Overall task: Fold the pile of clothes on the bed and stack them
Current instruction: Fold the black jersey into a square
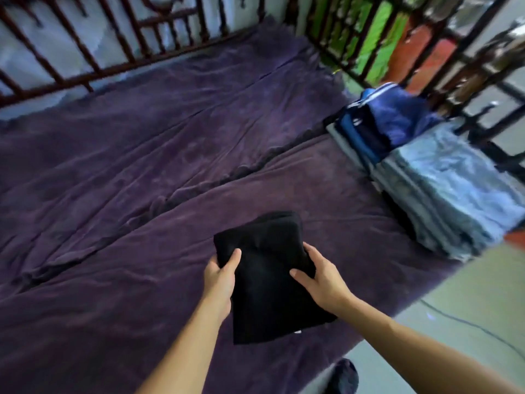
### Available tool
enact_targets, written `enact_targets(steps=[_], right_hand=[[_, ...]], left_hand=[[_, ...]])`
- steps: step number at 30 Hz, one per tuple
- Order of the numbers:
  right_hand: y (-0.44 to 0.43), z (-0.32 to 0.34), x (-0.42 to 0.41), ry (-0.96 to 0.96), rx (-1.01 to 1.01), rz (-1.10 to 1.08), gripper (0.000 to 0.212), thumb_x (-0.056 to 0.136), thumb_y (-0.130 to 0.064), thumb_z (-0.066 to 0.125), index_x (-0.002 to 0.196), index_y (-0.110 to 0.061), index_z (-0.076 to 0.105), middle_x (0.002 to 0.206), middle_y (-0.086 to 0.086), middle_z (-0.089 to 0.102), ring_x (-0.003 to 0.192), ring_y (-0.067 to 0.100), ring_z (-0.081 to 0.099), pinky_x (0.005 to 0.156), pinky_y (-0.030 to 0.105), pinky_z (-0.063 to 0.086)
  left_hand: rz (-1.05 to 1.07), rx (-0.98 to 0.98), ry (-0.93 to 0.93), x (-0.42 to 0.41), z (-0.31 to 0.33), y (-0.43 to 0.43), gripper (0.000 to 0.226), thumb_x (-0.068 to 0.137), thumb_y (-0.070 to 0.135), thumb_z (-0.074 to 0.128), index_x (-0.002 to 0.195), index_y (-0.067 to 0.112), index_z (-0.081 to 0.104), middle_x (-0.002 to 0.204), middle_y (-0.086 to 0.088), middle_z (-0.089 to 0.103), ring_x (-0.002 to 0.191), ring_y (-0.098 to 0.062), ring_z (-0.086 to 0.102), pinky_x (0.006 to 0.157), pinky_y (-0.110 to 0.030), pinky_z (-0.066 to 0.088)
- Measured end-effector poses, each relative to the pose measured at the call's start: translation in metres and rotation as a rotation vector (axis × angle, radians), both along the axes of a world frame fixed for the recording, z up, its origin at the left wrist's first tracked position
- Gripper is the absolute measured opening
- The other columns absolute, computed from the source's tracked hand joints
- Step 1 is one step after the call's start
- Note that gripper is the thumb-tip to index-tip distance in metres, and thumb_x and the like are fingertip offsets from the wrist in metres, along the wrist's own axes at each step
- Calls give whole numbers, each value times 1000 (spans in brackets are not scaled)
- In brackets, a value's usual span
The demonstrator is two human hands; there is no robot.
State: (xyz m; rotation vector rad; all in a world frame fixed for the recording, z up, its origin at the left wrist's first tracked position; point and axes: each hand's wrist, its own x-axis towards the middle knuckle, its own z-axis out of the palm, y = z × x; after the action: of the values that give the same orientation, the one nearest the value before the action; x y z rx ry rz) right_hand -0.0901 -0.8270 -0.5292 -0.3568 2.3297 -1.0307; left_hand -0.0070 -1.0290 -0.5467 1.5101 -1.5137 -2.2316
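Observation:
A folded black garment point(270, 294) is held above the near part of the bed. My left hand point(220, 280) grips its left edge with the thumb on top. My right hand point(321, 280) grips its right edge, thumb also on top. To the right, at the bed's edge, stands a stack of folded grey-blue clothes point(451, 194). Behind it stands a second stack of folded dark blue clothes point(383, 123).
The bed is covered by a wrinkled purple sheet point(156, 166). A dark wooden railing point(113, 38) runs along the far side and the right end. A pale floor point(468, 294) with a thin cable lies at the right. A dark object point(343, 376) sits by the bed's near edge.

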Motion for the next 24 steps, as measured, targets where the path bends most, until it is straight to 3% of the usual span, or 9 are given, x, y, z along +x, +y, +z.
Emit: enact_targets(steps=[2, 7, 12, 19, 24], right_hand=[[48, 19, -29, 23, -17, -8, 63, 87, -32, 67, 142, -33, 38, 126, -11, 62, 118, 14, 57, 100, 36, 45], [163, 67, -101, 108, -3, -25, 65, 87, -34, 67, 144, -31, 36, 131, -10, 58, 121, 13, 54, 102, 36, 43], [245, 107, -179, 140, 29, -25, 65, 87, -36, 67, 144, -29, 37, 132, -9, 56, 121, 13, 53, 102, 33, 42], [271, 144, -326, 288, 71, 42, 59, 87, -31, 69, 139, -23, 44, 131, 1, 57, 119, 20, 53, 98, 31, 41], [252, 148, -452, 289, 70, 46, 59, 86, -31, 70, 139, -25, 45, 119, -5, 58, 109, 17, 56, 92, 29, 42]], left_hand=[[-28, 11, 23, -33, 19, 46, 26, 83, 35, 72, 107, 30, 61, 109, 4, 67, 99, -16, 64, 76, -30, 52], [-82, 27, 65, -113, 62, 156, 38, 84, 33, 72, 117, 19, 59, 114, -3, 67, 103, -24, 64, 96, -45, 51], [-116, 64, 127, -190, 101, 234, 36, 84, 32, 73, 114, 19, 61, 114, -5, 68, 103, -25, 65, 96, -46, 51], [-77, 114, 235, -326, 129, 267, 43, 85, 29, 71, 123, 12, 57, 113, -9, 68, 100, -27, 67, 90, -42, 54], [0, 130, 298, -443, 127, 257, 48, 85, 27, 71, 127, 11, 55, 117, -11, 66, 100, -29, 67, 89, -46, 55]])
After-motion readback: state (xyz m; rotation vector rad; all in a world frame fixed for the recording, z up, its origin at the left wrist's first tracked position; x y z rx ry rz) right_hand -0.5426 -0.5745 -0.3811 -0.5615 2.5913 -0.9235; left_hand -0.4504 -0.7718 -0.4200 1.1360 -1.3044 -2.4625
